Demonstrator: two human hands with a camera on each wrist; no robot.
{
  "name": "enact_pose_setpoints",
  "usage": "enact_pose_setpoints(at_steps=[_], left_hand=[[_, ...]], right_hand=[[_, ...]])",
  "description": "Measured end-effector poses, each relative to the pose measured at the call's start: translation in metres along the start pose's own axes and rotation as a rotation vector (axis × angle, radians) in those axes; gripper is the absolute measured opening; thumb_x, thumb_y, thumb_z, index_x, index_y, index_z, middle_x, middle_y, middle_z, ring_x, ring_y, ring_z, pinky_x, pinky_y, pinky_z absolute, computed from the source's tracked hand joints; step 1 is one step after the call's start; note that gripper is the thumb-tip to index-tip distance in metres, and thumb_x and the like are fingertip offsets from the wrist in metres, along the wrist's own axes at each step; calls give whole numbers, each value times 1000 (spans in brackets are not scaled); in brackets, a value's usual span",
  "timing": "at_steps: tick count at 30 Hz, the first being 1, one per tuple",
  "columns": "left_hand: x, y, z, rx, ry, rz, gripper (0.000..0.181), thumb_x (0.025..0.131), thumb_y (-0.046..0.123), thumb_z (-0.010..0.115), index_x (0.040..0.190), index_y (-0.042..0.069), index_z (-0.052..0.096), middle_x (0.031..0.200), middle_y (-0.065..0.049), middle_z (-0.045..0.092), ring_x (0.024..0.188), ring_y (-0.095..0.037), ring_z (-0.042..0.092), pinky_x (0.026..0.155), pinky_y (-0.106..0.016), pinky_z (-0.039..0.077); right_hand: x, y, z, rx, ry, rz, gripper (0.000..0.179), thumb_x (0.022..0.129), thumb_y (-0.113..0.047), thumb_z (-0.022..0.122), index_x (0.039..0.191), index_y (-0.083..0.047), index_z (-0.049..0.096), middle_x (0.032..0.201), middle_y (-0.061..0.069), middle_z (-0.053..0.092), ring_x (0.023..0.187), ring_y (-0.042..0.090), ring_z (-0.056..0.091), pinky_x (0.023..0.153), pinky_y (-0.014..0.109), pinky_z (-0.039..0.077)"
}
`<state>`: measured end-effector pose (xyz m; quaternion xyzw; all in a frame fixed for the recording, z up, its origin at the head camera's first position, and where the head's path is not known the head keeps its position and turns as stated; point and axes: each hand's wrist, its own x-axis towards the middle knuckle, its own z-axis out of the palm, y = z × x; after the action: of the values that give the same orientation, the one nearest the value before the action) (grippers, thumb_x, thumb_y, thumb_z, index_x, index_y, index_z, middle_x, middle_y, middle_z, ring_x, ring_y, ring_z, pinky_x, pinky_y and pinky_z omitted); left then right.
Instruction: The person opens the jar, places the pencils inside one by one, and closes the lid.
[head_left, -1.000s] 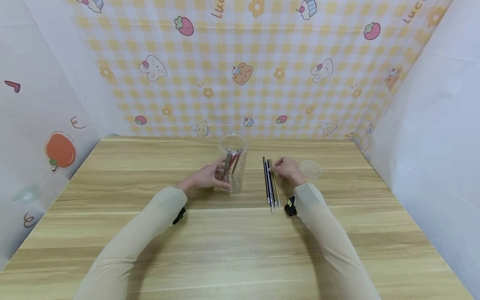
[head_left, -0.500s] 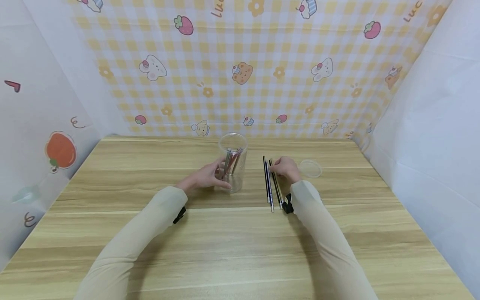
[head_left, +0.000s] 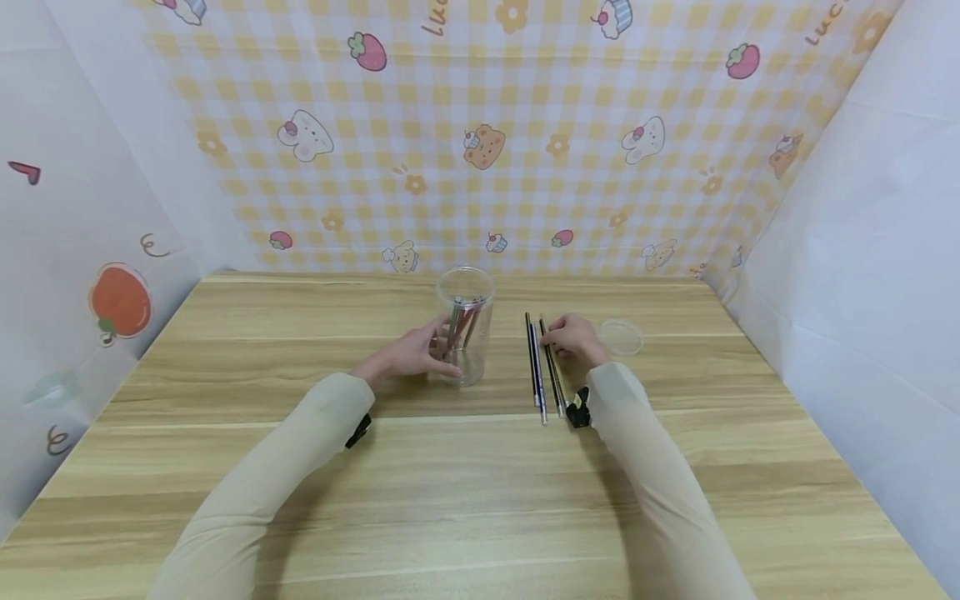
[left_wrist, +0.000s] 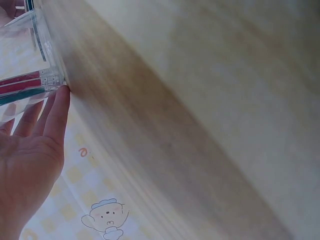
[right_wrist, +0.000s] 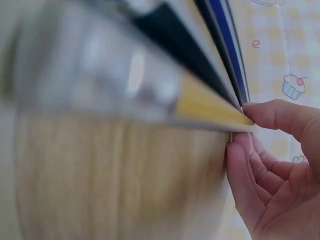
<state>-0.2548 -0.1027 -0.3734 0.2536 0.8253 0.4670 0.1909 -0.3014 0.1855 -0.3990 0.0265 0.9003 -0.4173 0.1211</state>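
The head view shows a person in pale sleeves (head_left: 307, 433) working at a wood-grain table (head_left: 480, 508). The left hand (head_left: 411, 352) holds the lower part of a clear cup (head_left: 471, 367), fingers behind it and thumb across its near side. The cup stands upright with several pencils (head_left: 467, 321) leaning inside. The right hand (head_left: 573, 335) is to the right of the cup, and the right wrist view shows its thumb and forefinger pinching the far end of a yellow pencil (right_wrist: 210, 102). A dark pencil (right_wrist: 182, 47) runs close beside it; whether that one is gripped too cannot be told. A blue pencil (right_wrist: 227, 40) lies farther left. Beyond the right hand rests a clear round lid (head_left: 621, 337), before a checked backdrop (head_left: 450, 200).
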Motion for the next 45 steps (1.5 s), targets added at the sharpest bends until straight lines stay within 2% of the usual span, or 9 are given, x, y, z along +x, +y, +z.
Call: enact_pose_setpoints(at_steps=[2, 4, 10, 14, 21, 27, 38, 42, 45], left_hand=[[0, -1, 0, -2, -4, -2, 88, 71, 13, 74, 139, 11, 18, 127, -23, 39, 112, -34, 43, 95, -44, 31], [0, -1, 0, -3, -7, -4, 88, 71, 13, 74, 139, 11, 18, 127, -23, 39, 112, -33, 43, 95, -44, 31], [1, 0, 0, -8, -7, 0, 88, 71, 12, 74, 139, 11, 18, 128, -24, 39, 113, -34, 42, 95, -45, 30], [1, 1, 0, -5, -8, -3, 89, 71, 14, 74, 139, 11, 17, 128, -24, 38, 113, -34, 42, 95, -45, 30], [17, -32, 2, 9, 26, 1, 93, 65, 25, 78, 138, 20, 20, 127, -17, 42, 111, -28, 44, 95, -43, 32], [17, -32, 2, 2, 22, 4, 93, 65, 25, 78, 138, 19, 20, 127, -18, 42, 111, -29, 44, 95, -44, 31], [1, 0, 0, -2, -5, -12, 84, 71, 12, 74, 137, 9, 21, 127, -22, 40, 113, -33, 41, 95, -45, 30], [1, -1, 0, -2, -8, -19, 85, 71, 12, 74, 137, 7, 20, 128, -23, 39, 114, -34, 40, 95, -46, 30], [7, -13, 0, -10, 0, -18, 89, 70, 16, 75, 138, 10, 19, 128, -23, 39, 114, -34, 40, 96, -47, 28]], right_hand=[[-2, 0, -5, 47, -25, -3, 10, 81, -8, 62, 81, 0, 56, 66, 4, 53, 55, 12, 49, 52, 22, 45], [-4, -1, -12, 94, -34, -6, 21, 82, -5, 58, 100, 5, 54, 76, 8, 55, 59, 12, 50, 55, 22, 46], [-8, -19, -41, 233, 13, -73, 36, 84, -4, 52, 115, 11, 43, 84, 9, 51, 66, 13, 50, 69, 30, 48], [-17, -41, -59, 377, 54, -187, 36, 86, -4, 50, 117, 10, 39, 87, 8, 52, 72, 16, 53, 74, 30, 48], [-42, -94, -83, 581, 142, -410, 16, 87, -6, 54, 103, -4, 50, 91, 11, 57, 78, 18, 56, 69, 25, 49], [-62, -129, -90, 685, 152, -619, 14, 85, -5, 58, 99, -3, 55, 87, 11, 59, 79, 24, 57, 68, 28, 50], [-85, -170, -79, 722, 213, -833, 19, 82, 1, 60, 101, -1, 58, 87, 12, 60, 78, 23, 58, 69, 30, 50], [-89, -181, -74, 720, 197, -913, 19, 81, 5, 59, 100, 0, 58, 86, 13, 60, 78, 23, 58, 68, 30, 50], [-91, -188, -70, 713, 186, -948, 19, 81, 6, 58, 99, 1, 58, 85, 14, 60, 79, 24, 58, 68, 31, 50]])
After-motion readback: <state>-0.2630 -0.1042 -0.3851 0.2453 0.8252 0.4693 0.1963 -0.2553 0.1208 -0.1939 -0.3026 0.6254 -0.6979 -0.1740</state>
